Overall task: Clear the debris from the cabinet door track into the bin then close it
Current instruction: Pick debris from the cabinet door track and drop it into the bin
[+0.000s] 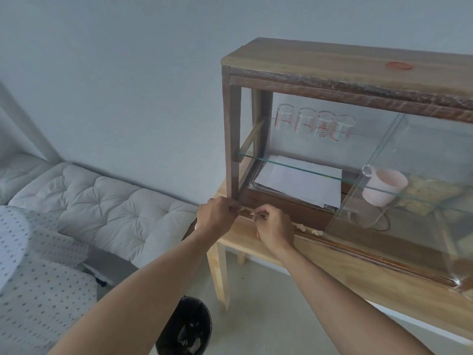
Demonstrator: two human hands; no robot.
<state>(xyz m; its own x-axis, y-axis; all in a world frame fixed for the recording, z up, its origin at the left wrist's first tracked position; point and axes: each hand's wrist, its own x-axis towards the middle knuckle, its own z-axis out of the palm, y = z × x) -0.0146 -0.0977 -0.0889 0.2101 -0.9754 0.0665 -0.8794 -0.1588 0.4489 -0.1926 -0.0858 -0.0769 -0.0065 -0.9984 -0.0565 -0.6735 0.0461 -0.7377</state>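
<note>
At the far left lies a quilted white mattress (pixel 102 201), and on the floor near the viewer stands one black bin (pixel 188 326), open-topped, below and left of the hands with bare floor around it. The left hand (pixel 217 213) has its fingertips pinched together at the left end of the cabinet door track (pixel 358 248), beside the cabinet's (pixel 332 65) corner post. The right hand (pixel 275 228) is close to it on the right, fingers curled down onto the track; what either pinches is too small to tell. The track's long axis runs from the hands rightward and nearer along the cabinet's front bottom edge, on a light wooden table (pixel 384 280). Two or three pale bits of debris (pixel 311 230) lie in it right of the right hand. The glass door (pixel 399 201) stands slid right, leaving the left half open. Four glass beakers (pixel 314 124) line the upper shelf; one pink mug (pixel 384 187) sits behind the glass.
</note>
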